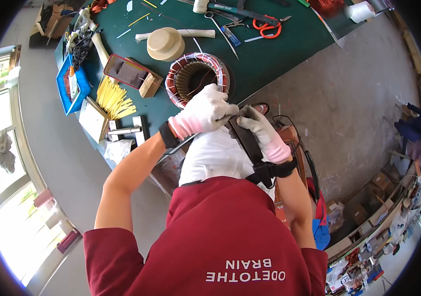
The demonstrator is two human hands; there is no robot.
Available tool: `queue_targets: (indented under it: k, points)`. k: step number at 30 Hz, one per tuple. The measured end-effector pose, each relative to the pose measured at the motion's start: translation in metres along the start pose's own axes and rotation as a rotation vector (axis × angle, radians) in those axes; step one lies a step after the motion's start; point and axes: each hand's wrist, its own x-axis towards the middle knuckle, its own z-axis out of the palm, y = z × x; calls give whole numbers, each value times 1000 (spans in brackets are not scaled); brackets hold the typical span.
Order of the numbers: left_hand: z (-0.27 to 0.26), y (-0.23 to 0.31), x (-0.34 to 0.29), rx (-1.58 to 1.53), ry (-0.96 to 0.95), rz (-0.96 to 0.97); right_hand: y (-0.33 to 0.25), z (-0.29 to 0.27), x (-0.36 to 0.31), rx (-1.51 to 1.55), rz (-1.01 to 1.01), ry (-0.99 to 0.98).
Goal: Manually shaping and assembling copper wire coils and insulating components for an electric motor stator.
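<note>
Both my hands wear white and pink work gloves and meet over my lap, close to the table's near edge. My left hand (206, 111) is closed, fingertips pinched together, its back overlapping the near side of a motor stator (173, 79). That stator stands on the green table, its copper windings laced round with white cord. Just right of it, my right hand (261, 129) is curled into a pinch. Whatever sits between the fingers of either hand is too small to make out. A flat black object (246, 139) lies below the right hand, partly covered by it.
Beyond the stator are a round wooden block (165, 44), red-handled scissors (267, 27) and a hammer (242, 11). To the left, a phone (126, 70) leans by a wood block (150, 85), near yellow strips (114, 100) and a blue tray (64, 88).
</note>
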Motion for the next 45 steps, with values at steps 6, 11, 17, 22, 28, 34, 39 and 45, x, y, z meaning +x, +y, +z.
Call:
queue_targets:
  k: [6, 11, 17, 22, 28, 34, 39, 45]
  points:
    - [2, 0, 1, 22, 23, 6, 9, -14, -7, -721, -402, 216]
    - [4, -1, -4, -7, 41, 8, 7, 2, -22, -1321, -715, 389]
    - [3, 0, 4, -14, 27, 25, 8, 8, -1, -1392, -874, 398]
    - [3, -1, -2, 0, 10, -20, 7, -7, -27, -1384, -779, 439]
    - [-3, 2, 2, 23, 32, 2, 22, -22, -3, -641, -377, 223]
    - [3, 1, 1, -3, 36, -6, 7, 3, 0, -72, -81, 51]
    - [2, 1, 2, 12, 32, -20, 17, -36, -16, 181, 24, -55]
    - [0, 2, 3, 11, 17, -4, 2, -1, -8, -1407, -824, 331]
